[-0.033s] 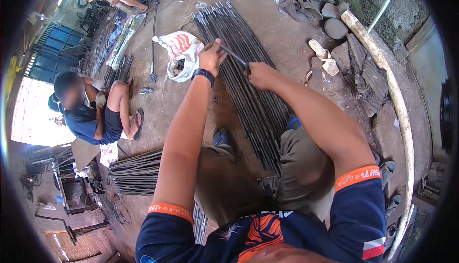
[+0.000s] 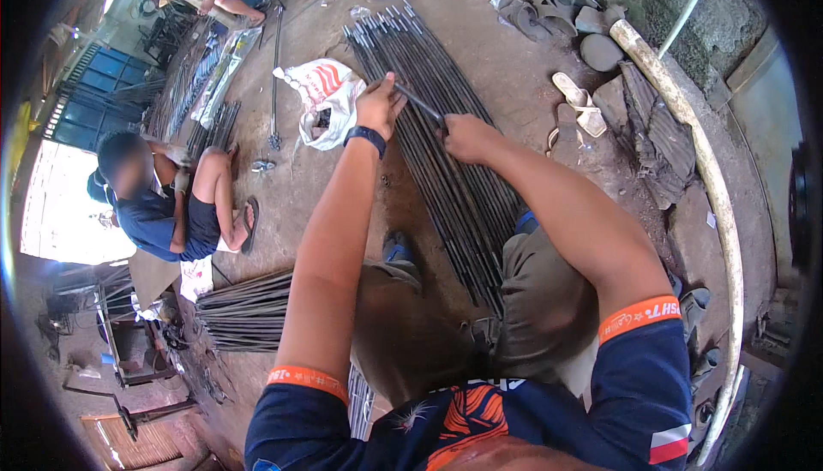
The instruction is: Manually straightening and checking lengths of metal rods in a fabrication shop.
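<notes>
I see left hand point(image 2: 379, 107) closed around thin rod point(image 2: 418, 101); right hand point(image 2: 467, 137) at its 4 o'clock, fist shut on rod's other end, over rod bundle point(image 2: 446, 162) on floor.

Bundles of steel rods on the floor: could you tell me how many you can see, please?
3. One long bundle lies under the person's hands, one shorter bundle sits lower left beside the seated co-worker, and one bundle lies at upper left. More may be hidden at the dark rim.
</notes>
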Tool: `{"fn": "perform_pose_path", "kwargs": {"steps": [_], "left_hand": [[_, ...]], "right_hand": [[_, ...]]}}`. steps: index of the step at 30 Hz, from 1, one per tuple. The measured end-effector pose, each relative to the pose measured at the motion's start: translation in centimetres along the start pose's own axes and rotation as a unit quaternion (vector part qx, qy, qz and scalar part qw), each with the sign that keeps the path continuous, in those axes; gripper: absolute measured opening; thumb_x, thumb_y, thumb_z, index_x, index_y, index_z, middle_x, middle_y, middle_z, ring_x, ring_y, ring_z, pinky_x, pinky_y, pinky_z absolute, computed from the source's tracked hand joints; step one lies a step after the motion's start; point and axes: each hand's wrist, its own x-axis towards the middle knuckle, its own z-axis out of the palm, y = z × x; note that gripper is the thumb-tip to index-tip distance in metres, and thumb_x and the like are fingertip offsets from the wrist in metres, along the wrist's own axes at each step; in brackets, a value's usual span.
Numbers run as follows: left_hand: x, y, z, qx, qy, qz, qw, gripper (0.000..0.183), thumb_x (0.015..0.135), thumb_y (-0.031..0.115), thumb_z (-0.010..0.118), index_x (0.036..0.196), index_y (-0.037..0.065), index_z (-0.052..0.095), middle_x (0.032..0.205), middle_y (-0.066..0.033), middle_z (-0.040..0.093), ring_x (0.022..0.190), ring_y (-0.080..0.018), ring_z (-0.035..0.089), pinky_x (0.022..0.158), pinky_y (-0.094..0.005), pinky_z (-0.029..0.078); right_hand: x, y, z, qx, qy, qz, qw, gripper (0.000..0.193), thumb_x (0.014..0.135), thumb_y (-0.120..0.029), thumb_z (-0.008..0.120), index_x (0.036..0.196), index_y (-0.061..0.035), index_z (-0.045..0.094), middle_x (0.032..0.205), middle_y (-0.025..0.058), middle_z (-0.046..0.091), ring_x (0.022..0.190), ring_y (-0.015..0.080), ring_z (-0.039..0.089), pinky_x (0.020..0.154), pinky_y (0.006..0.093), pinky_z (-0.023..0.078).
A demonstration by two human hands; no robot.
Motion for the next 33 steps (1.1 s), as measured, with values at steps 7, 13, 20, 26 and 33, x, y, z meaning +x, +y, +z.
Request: {"fn": "perform_pose_path", "kwargs": {"steps": [7,13,20,26,33], "left_hand": [[0.3,-0.4,-0.4,-0.045,0.025,-0.001,0.999,0.016,0.09,0.016,0.053,0.099,0.003,0.056,0.092,-0.006,0.06,0.09,-0.0198,0.059,0.083,-0.0313,0.047],[0.3,0.6,-1.1,0.036,-0.09,0.01,0.995,0.019,0.093,0.012,0.046,0.103,-0.002,0.056,0.099,-0.0121,0.061,0.092,-0.0248,0.061,0.081,-0.0359,0.05],[-0.1,-1.3,0.5,-0.068,0.005,0.06,0.996,0.018,0.091,0.011,0.051,0.101,-0.002,0.053,0.095,-0.0107,0.06,0.091,-0.0232,0.06,0.086,-0.035,0.049],[-0.6,-1.3,0.8,-0.09,0.032,0.058,0.994,0.019,0.088,0.01,0.056,0.103,0.0,0.052,0.095,-0.0084,0.06,0.091,-0.0216,0.059,0.086,-0.0342,0.048],[-0.2,-1.1,0.2,-0.088,0.054,0.056,0.993,0.02,0.086,0.009,0.06,0.103,0.0,0.053,0.095,-0.0076,0.061,0.086,-0.0209,0.061,0.082,-0.0355,0.049]], "right_hand": [[-0.2,-0.8,-0.4,-0.009,-0.039,0.046,0.998,0.027,0.085,-0.022,0.048,0.1,-0.0018,0.059,0.103,0.0192,0.06,0.098,0.0354,0.057,0.083,0.0451,0.045],[-0.5,-0.9,-0.7,-0.021,-0.041,0.06,0.997,0.027,0.084,-0.019,0.049,0.102,-0.0024,0.058,0.105,0.0185,0.06,0.099,0.0347,0.057,0.083,0.0441,0.045],[-0.1,-0.9,-0.6,-0.038,-0.057,0.078,0.995,0.027,0.083,-0.017,0.048,0.105,-0.0032,0.057,0.108,0.0175,0.059,0.102,0.0339,0.056,0.085,0.044,0.045],[0.0,-0.9,-0.4,-0.045,-0.043,0.074,0.995,0.027,0.084,-0.019,0.047,0.105,-0.0044,0.057,0.108,0.017,0.06,0.101,0.034,0.056,0.084,0.0442,0.045],[-0.9,-1.8,-1.1,-0.044,-0.043,0.06,0.996,0.025,0.085,-0.021,0.05,0.103,-0.0056,0.058,0.105,0.0162,0.06,0.099,0.0331,0.057,0.083,0.0443,0.045]]}}
